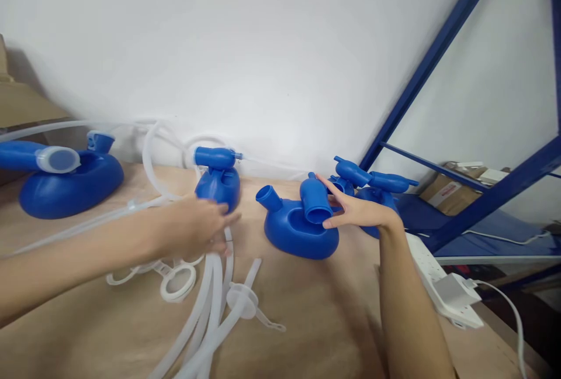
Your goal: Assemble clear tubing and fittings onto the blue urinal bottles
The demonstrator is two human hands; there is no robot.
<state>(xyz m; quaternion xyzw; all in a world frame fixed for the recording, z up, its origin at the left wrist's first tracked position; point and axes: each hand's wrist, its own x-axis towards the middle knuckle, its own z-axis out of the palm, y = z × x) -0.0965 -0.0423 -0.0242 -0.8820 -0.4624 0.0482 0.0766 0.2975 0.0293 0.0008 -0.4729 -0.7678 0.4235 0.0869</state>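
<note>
My right hand (353, 208) has its thumb and fingers round the side of a blue bottle-shaped funnel piece (316, 199), whose wide mouth faces me. The piece rests over the hollow of a blue plastic urinal bottle (291, 235) with an open neck at its left. Smeared by motion, my left hand (201, 227) is above the upper ends of several white hoses (214, 303); whether it touches them I cannot tell. Just behind it stands another blue urinal bottle (230, 188) with a funnel piece (214, 157) lying on top.
White ring caps (178, 283) and a translucent cap with a strap (242, 300) lie near the hoses. Another blue urinal bottle (70, 189) stands at far left, more blue pieces (353, 172) at right. A white power strip (438, 285) sits beside the blue shelf frame (495, 209).
</note>
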